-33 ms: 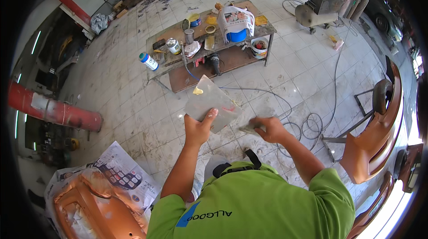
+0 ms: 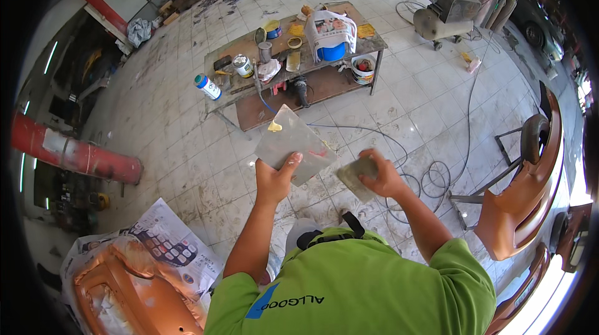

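Note:
My left hand (image 2: pixel 274 179) grips the near corner of a flat grey square board (image 2: pixel 290 141), held out at chest height. A yellow blob of filler (image 2: pixel 274 126) lies near the board's far left edge, and a reddish smear (image 2: pixel 318 154) marks its right side. My right hand (image 2: pixel 385 176) is closed on a small grey spreader (image 2: pixel 352 180), whose blade sits just right of the board's near edge, close to it. Whether the blade touches the board I cannot tell. Both forearms rise from my green shirt (image 2: pixel 374 291).
A low workbench (image 2: pixel 374 41) ahead carries cans, a blue tub and tools, with a bucket (image 2: pixel 362 69) under it and a spray can (image 2: pixel 207 86) beside it. Cables (image 2: pixel 430 179) coil on the tiled floor. Orange car panels lie at lower left (image 2: pixel 125 291) and right (image 2: pixel 530 204). A red cylinder (image 2: pixel 75 154) lies left.

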Demonstrator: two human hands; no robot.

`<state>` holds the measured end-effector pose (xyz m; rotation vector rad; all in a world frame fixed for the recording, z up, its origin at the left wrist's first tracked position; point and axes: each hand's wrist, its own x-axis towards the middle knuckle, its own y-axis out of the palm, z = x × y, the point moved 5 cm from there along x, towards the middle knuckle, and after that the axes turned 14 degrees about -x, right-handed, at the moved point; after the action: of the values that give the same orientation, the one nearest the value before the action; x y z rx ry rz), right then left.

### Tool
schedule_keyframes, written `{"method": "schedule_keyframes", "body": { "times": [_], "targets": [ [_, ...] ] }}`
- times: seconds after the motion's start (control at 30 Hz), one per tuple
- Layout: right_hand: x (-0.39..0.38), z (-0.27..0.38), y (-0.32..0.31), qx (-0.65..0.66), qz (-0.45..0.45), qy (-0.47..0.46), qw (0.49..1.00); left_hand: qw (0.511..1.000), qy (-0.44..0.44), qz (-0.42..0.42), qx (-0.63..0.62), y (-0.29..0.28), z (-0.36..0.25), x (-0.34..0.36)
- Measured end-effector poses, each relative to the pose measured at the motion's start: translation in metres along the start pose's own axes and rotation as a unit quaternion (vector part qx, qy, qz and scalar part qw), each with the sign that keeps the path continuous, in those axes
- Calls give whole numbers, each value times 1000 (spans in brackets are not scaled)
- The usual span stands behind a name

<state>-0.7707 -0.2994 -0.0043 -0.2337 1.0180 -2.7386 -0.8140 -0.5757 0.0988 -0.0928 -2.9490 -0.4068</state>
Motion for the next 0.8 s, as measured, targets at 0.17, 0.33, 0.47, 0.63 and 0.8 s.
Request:
{"method": "schedule_keyframes", "body": {
  "times": [0.17,0.33,0.47,0.63,0.8],
  "targets": [
    [25,24,9,620,262,170,720,1000,1,11,-12,-6,32,30],
    [-3,65,48,697,402,205,558,999,16,27,29,12,43,36],
    [-7,66,59,730,409,224,500,993,15,91,73,23,45,27],
    [1,29,93,713,372,237,545,983,5,157,94,45,55,2],
    [23,-28,123,586,100,416,688,979,-1,181,90,54,78,-14]
  ]
}}
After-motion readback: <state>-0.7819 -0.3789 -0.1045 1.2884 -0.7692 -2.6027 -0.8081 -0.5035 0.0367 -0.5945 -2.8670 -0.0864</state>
